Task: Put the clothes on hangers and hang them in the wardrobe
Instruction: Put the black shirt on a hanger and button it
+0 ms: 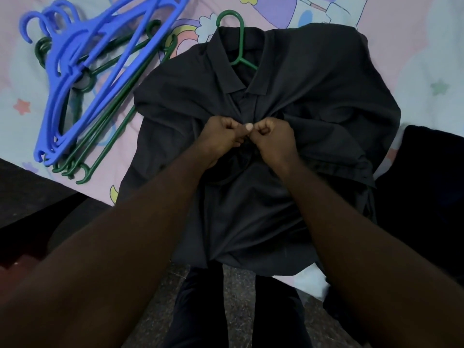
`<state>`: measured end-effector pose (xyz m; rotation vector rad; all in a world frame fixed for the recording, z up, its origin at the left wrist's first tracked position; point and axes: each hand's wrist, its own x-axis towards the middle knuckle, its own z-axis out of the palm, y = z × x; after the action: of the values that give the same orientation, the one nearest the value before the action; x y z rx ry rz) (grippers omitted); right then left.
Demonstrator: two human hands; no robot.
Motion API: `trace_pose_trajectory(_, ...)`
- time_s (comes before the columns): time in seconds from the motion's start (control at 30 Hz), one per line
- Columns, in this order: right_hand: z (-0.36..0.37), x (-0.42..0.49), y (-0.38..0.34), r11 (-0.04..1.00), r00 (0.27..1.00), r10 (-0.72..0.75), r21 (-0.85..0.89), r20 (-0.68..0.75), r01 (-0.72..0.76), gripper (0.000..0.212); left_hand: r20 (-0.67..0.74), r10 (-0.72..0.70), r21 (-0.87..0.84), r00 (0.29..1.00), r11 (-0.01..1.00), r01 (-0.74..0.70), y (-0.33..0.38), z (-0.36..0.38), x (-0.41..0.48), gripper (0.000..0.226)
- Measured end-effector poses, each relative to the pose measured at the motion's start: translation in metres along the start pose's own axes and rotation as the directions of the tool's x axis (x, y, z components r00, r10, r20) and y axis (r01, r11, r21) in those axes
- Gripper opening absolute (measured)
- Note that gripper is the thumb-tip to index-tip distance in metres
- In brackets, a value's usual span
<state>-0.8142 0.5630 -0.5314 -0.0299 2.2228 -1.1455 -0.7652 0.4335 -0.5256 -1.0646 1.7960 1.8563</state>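
I count one dark shirt (288,101) lying on the patterned bedsheet (414,59) with one green hanger (240,43) inside its collar, and a pile of blue and green spare hangers (82,79) beside it, too tangled to count. My left hand (222,135) and right hand (272,138) meet knuckle to knuckle, both pinching the shirt's front placket.

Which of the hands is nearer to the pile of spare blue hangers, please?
Left. The left hand pinches the shirt placket nearer the blue hangers; the right hand pinches beside it, farther away.
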Motion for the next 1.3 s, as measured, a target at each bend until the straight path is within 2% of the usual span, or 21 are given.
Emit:
trace_pose_trajectory(0.13,0.004,-0.009,-0.004,0.995,0.995,-0.075,-0.073,-0.065,0.07,0.007,-0.015,-0.032,-0.091,0.999,0.995,0.03,-0.001,0.003,0.0,0.024)
trace_pose_trajectory(0.2,0.003,-0.011,-0.006,0.997,0.995,-0.072,-0.027,-0.072,0.071,0.006,0.002,-0.057,-0.168,0.998,0.984,0.057,-0.001,0.007,-0.003,0.027)
trace_pose_trajectory(0.27,-0.002,-0.009,-0.011,0.991,0.999,0.043,0.127,-0.014,-0.041,0.009,0.018,-0.073,-0.26,0.997,0.963,0.076,-0.001,0.011,-0.006,0.028)
trace_pose_trajectory(0.33,-0.009,-0.004,-0.016,0.945,0.976,0.189,0.249,0.112,-0.212,0.016,0.046,-0.075,-0.336,0.996,0.938,0.086,0.0,0.012,-0.008,0.023)
trace_pose_trajectory(0.4,-0.016,0.002,-0.019,0.925,0.957,0.231,0.266,0.176,-0.272,0.019,0.065,-0.084,-0.413,0.994,0.905,0.104,0.002,0.012,-0.01,0.017)
trace_pose_trajectory(0.47,-0.021,0.007,-0.021,0.976,0.987,0.126,0.166,0.102,-0.142,0.015,0.05,-0.092,-0.482,0.995,0.87,0.104,0.008,0.013,-0.01,0.017)
trace_pose_trajectory(0.57,-0.019,0.008,-0.023,0.979,0.98,-0.19,-0.089,-0.056,0.185,0.009,-0.01,-0.092,-0.551,0.996,0.831,0.071,0.019,0.016,-0.01,0.023)
trace_pose_trajectory(0.63,-0.018,0.006,-0.026,0.946,0.948,-0.304,-0.146,-0.09,0.29,0.005,-0.036,-0.088,-0.559,0.995,0.828,0.053,0.025,0.017,-0.01,0.025)
trace_pose_trajectory(0.67,-0.017,0.006,-0.027,0.943,0.944,-0.317,-0.138,-0.094,0.303,0.005,-0.039,-0.08,-0.549,0.996,0.835,0.045,0.027,0.016,-0.01,0.026)
trace_pose_trajectory(0.73,-0.018,0.008,-0.031,0.973,0.971,-0.232,-0.023,-0.06,0.231,0.007,-0.007,-0.065,-0.533,0.998,0.844,0.051,0.03,0.012,-0.01,0.026)
trace_pose_trajectory(0.8,-0.023,0.01,-0.038,0.983,0.995,-0.051,0.179,0.086,0.035,0.012,0.068,-0.08,-0.552,0.994,0.827,0.104,0.03,0.007,-0.011,0.027)
trace_pose_trajectory(0.83,-0.027,0.011,-0.041,0.957,0.978,0.05,0.271,0.202,-0.104,0.015,0.106,-0.09,-0.559,0.99,0.818,0.134,0.03,0.004,-0.012,0.028)
trace_pose_trajectory(0.9,-0.038,0.014,-0.045,0.872,0.883,0.215,0.326,0.417,-0.366,0.018,0.165,-0.093,-0.523,0.982,0.836,0.167,0.028,0.0,-0.015,0.027)
trace_pose_trajectory(0.97,-0.046,0.017,-0.047,0.839,0.81,0.291,0.271,0.51,-0.472,0.018,0.167,-0.069,-0.416,0.984,0.899,0.134,0.024,-0.002,-0.017,0.023)
trace_pose_trajectory(1.0,-0.047,0.018,-0.049,0.844,0.806,0.304,0.248,0.507,-0.475,0.017,0.134,-0.046,-0.361,0.99,0.928,0.092,0.024,-0.002,-0.017,0.021)
trace_pose_trajectory(1.07,-0.046,0.018,-0.052,0.877,0.87,0.291,0.252,0.398,-0.409,0.018,-0.004,0.006,-0.275,1.0,0.962,-0.007,0.026,0.003,-0.016,0.016)
trace_pose_trajectory(1.1,-0.045,0.018,-0.052,0.909,0.923,0.255,0.253,0.289,-0.331,0.018,-0.092,0.025,-0.223,0.995,0.974,-0.045,0.027,0.006,-0.016,0.014)
trace_pose_trajectory(1.17,-0.045,0.013,-0.047,0.982,0.993,0.1,0.157,0.063,-0.109,0.016,-0.221,0.051,-0.102,0.974,0.992,-0.076,0.027,0.01,-0.014,0.015)
trace_pose_trajectory(1.2,-0.046,0.008,-0.041,0.998,1.0,0.022,0.066,0.005,-0.023,0.011,-0.246,0.062,-0.038,0.967,0.997,-0.074,0.023,0.011,-0.015,0.016)
trace_pose_trajectory(1.23,-0.048,0.0,-0.034,0.999,1.0,-0.029,-0.031,0.005,0.029,0.005,-0.251,0.079,0.034,0.965,0.997,-0.072,0.018,0.011,-0.016,0.017)
trace_pose_trajectory(1.3,-0.049,-0.016,-0.012,0.96,0.995,-0.065,-0.268,0.079,0.084,0.029,-0.225,0.128,0.223,0.966,0.972,-0.076,0.002,0.009,-0.025,0.013)
